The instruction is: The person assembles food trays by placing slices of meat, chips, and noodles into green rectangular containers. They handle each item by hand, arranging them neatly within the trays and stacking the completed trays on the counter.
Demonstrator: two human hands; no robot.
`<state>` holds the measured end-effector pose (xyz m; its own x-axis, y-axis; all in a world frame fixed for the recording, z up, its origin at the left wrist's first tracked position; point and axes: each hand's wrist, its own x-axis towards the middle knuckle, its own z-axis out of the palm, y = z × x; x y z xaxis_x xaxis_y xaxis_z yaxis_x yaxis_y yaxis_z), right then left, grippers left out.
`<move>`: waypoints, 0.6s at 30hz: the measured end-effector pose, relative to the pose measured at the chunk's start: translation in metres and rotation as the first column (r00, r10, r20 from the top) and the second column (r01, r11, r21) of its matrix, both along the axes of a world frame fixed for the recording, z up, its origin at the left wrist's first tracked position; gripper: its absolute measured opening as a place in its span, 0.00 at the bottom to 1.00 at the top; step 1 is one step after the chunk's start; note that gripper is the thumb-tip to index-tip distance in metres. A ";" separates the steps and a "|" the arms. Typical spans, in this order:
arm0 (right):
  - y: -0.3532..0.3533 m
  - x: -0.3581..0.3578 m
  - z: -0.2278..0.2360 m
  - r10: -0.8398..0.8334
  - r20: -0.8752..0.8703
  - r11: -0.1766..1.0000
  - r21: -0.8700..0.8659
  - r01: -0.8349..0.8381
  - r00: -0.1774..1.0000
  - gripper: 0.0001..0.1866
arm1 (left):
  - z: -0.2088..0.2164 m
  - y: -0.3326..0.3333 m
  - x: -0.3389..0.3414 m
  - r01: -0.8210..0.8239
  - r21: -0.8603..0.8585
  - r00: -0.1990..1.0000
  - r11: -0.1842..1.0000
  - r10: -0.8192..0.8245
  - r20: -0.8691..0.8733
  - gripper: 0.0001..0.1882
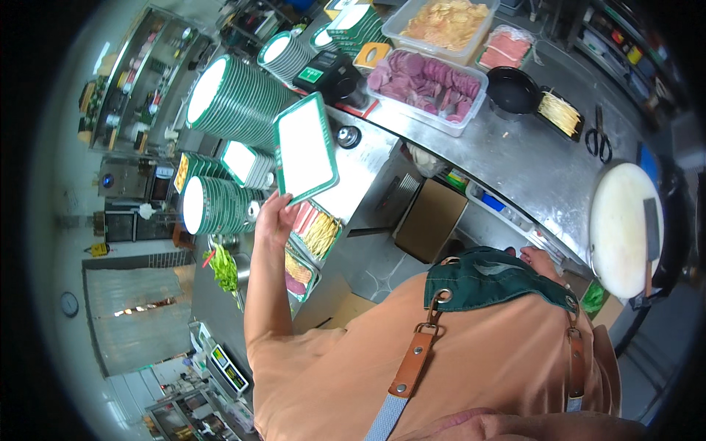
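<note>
My left hand (273, 218) grips the near corner of a white tray with a green rim (305, 151), tilted up above the counter. No food lies on it. Just beside that hand, a filled tray (318, 232) holds pink meat slices and pale yellow strips. A second filled tray (298, 275), with purple and yellow pieces, sits nearer my forearm. My right hand (540, 260) hangs low beside my green apron (493, 283), its fingers loosely apart and small in the picture, with nothing visible in them.
Stacked green-rimmed plates (235, 103) and bowls (220, 206) crowd the left counter. Tubs of purple slices (426, 84) and yellow slices (445, 26) stand at the back, near a black bowl (512, 90). Scissors (599, 136) and a round cutting board (621, 220) with a knife (650, 231) lie right.
</note>
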<state>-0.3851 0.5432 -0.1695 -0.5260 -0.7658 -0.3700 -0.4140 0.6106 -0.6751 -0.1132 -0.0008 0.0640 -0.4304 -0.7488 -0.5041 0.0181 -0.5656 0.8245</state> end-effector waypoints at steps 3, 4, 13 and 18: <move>0.006 0.003 0.020 0.004 -0.029 1.000 0.008 -0.004 1.000 0.07 | 0.001 -0.036 -0.088 0.238 -0.002 0.971 0.971 -0.238 -0.029 0.10; 0.008 0.007 0.027 0.006 -0.031 1.000 -0.016 -0.007 1.000 0.07 | 0.016 -0.035 -0.151 0.232 -0.056 0.973 0.971 -0.232 0.005 0.05; 0.065 0.029 0.039 -0.207 -0.114 0.976 -0.097 0.196 0.972 0.13 | 0.031 -0.037 -0.418 0.328 -0.115 0.945 0.938 -0.324 0.050 0.12; 0.096 0.041 0.048 -0.355 -0.036 0.928 -0.133 0.347 0.934 0.16 | 0.015 -0.024 -0.444 0.347 -0.132 0.934 0.929 -0.330 0.135 0.15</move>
